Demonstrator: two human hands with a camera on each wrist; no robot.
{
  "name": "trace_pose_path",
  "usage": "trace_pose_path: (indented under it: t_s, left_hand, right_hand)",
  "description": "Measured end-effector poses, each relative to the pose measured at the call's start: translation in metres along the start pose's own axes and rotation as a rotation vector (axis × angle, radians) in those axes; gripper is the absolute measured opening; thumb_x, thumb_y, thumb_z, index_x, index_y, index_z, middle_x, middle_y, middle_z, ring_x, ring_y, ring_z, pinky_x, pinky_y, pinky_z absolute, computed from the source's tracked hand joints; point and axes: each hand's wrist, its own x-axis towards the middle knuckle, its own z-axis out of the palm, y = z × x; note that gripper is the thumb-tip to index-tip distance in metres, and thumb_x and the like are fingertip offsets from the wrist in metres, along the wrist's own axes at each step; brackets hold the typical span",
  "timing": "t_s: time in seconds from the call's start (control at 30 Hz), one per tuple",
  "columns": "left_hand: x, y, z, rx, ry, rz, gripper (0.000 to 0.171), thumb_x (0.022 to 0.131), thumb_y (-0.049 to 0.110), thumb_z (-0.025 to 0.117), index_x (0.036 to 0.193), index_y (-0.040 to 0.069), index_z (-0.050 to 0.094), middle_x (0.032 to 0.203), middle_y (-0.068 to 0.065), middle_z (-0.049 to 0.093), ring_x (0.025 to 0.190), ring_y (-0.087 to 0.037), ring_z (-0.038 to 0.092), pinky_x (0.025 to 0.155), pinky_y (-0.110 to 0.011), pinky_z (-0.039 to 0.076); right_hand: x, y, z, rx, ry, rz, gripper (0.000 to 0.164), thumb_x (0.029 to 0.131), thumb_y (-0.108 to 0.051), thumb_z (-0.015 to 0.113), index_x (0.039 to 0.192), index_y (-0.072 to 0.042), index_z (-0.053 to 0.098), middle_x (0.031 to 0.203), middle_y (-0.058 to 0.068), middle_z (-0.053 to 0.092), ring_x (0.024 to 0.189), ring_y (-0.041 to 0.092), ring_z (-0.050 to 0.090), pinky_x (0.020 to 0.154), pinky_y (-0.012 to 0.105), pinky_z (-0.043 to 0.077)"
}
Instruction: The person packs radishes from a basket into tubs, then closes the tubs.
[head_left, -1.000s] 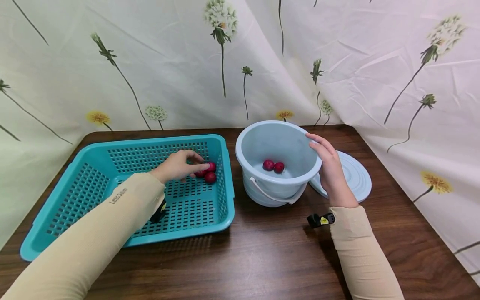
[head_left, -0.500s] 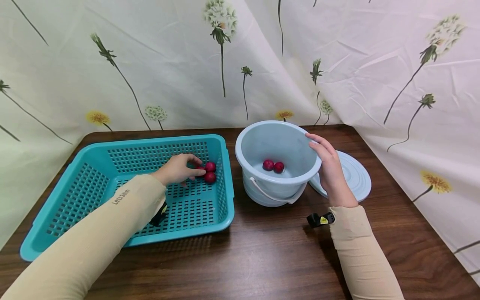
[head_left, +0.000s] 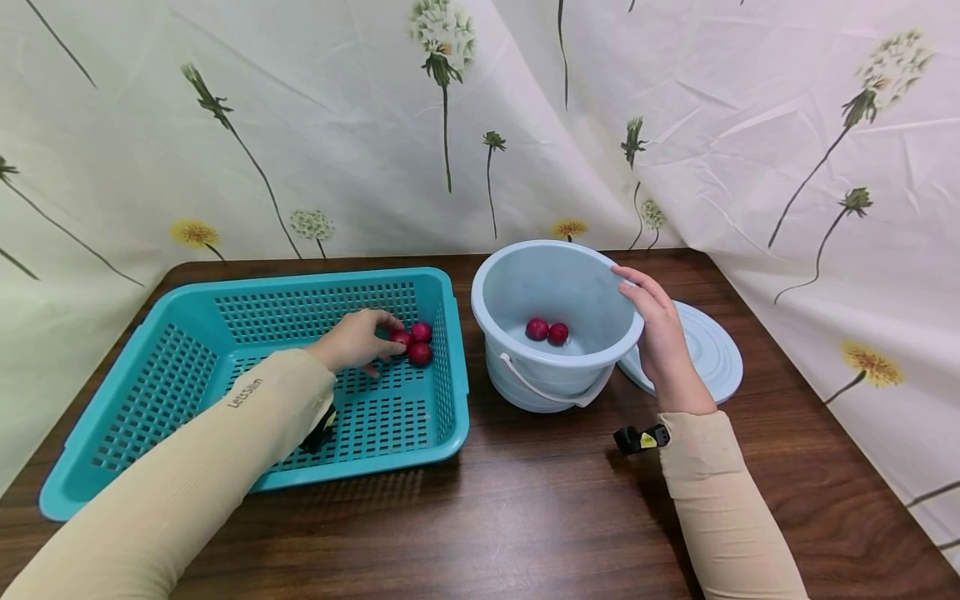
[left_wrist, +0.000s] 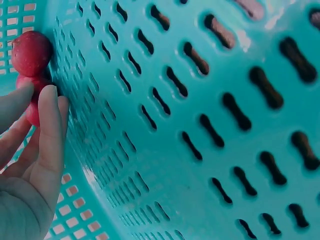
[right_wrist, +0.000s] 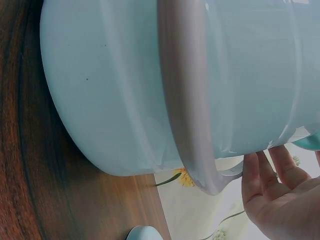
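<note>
My left hand (head_left: 352, 340) reaches into the turquoise basket (head_left: 213, 487), thumb and fingers on either side of a red radish (head_left: 402, 337). Two more radishes, one (head_left: 421, 332) behind and another (head_left: 420, 354) in front, lie close beside it near the basket's right wall. In the left wrist view the pinched radish (left_wrist: 37, 90) is partly covered by the fingers, with a speckled one (left_wrist: 31, 53) against it. My right hand (head_left: 660, 333) holds the light blue bucket (head_left: 551, 392) at its right rim, fingers against the outer wall. Two radishes (head_left: 537, 329) lie inside on the bucket's floor.
The bucket's handle (head_left: 543, 390) hangs down at the front. A round blue lid (head_left: 708, 350) lies on the wooden table (head_left: 495, 517) behind the right hand, partly hidden. A flower-printed cloth (head_left: 337, 125) hangs behind the table.
My left hand has shifted slightly left and down, from the rear radish to the left one, its thumb now beside that one. The right hand and bucket stay put.
</note>
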Motion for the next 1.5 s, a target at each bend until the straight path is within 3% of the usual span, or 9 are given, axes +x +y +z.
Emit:
trace_pose_path:
  t_s: [0.57, 0.83, 1.1, 1.5]
  left_hand:
    - [0.0, -0.001, 0.0, 0.03, 0.003, 0.004, 0.048, 0.098, 0.014, 0.062, 0.14, -0.003, 0.046, 0.141, -0.027, 0.047, 0.112, -0.038, 0.063, 0.068, -0.033, 0.062]
    - [-0.001, -0.003, -0.001, 0.031, 0.024, 0.024, 0.047, 0.097, 0.017, 0.064, 0.138, -0.002, 0.05, 0.133, -0.026, 0.053, 0.105, -0.035, 0.065, 0.068, -0.034, 0.062]
    - [-0.001, 0.001, -0.005, -0.022, 0.052, 0.04, 0.048, 0.096, 0.018, 0.065, 0.138, -0.001, 0.05, 0.135, -0.026, 0.053, 0.11, -0.037, 0.065, 0.069, -0.035, 0.062]
    - [-0.003, 0.005, -0.016, -0.053, 0.075, 0.072, 0.048, 0.096, 0.024, 0.066, 0.136, 0.002, 0.052, 0.143, -0.025, 0.046, 0.076, -0.029, 0.074, 0.079, -0.042, 0.061]
  right_hand:
    - [0.0, 0.0, 0.0, -0.003, 0.0, -0.001, 0.028, 0.103, -0.025, 0.048, 0.127, -0.018, 0.061, 0.142, 0.001, 0.047, 0.13, 0.015, 0.043, 0.105, 0.031, 0.035]
    - [0.0, 0.001, 0.0, 0.001, -0.001, -0.006, 0.028, 0.103, -0.025, 0.049, 0.127, -0.018, 0.061, 0.141, 0.0, 0.048, 0.129, 0.015, 0.044, 0.105, 0.031, 0.036]
    - [0.0, 0.0, -0.001, -0.005, 0.003, 0.002, 0.028, 0.103, -0.027, 0.05, 0.127, -0.02, 0.061, 0.143, 0.0, 0.047, 0.13, 0.014, 0.042, 0.105, 0.032, 0.035]
    - [0.0, 0.002, -0.001, 0.003, 0.01, -0.007, 0.027, 0.102, -0.027, 0.05, 0.126, -0.019, 0.062, 0.139, -0.002, 0.05, 0.129, 0.014, 0.044, 0.103, 0.03, 0.037]
